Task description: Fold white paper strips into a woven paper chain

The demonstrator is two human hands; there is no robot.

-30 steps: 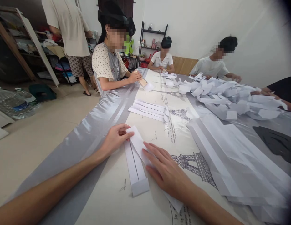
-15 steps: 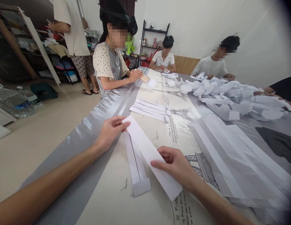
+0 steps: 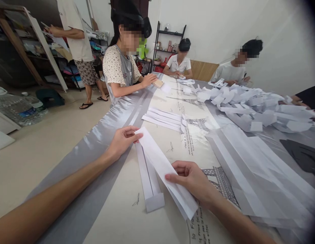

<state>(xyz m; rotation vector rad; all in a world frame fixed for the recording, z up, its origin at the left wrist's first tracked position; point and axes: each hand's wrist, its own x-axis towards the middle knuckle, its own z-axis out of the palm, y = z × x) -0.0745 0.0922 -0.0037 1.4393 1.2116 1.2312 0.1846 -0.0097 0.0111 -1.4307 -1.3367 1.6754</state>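
A long white folded paper strip (image 3: 157, 159) is held just above the table between both my hands. My left hand (image 3: 123, 140) pinches its far end with thumb and fingers. My right hand (image 3: 191, 179) grips it near the close end, fingers curled over the edge. Under the strip lies another folded paper strip (image 3: 148, 183) flat on the tablecloth, its near end turned up.
The table carries a grey and cream cloth (image 3: 101, 142) printed with towers. A stack of large white sheets (image 3: 251, 162) lies to my right, a heap of folded papers (image 3: 251, 105) beyond it, and several strips (image 3: 164, 118) in the middle. Other people sit around; one stands at the shelves.
The strip lay pressed flat under my right hand a second ago. Both hands have since lifted it off the table, and the right hand has closed on it.
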